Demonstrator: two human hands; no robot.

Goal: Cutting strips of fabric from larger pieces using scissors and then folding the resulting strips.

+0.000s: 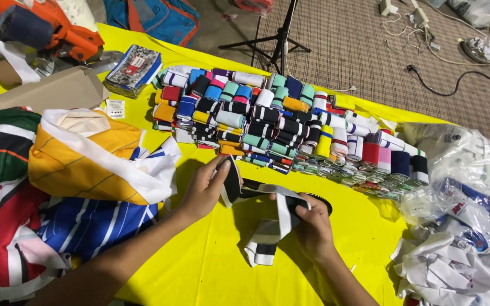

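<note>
My left hand (202,190) and my right hand (313,226) both grip a black-and-white striped knit band (265,198) just above the yellow table cover (211,266). The left hand pinches one end of the band near the table's middle. Closer to me, the right hand holds the other part, and a loose end hangs down to the cover. Behind the hands lies a big pile of rolled striped bands (267,122) in many colours.
A heap of striped fabric pieces (69,187) fills the left side. Clear plastic bags (460,164) and white fabric scraps (449,266) lie at the right. An orange power tool (46,28), a cardboard box (46,90) and a printed packet (134,68) sit at the back left.
</note>
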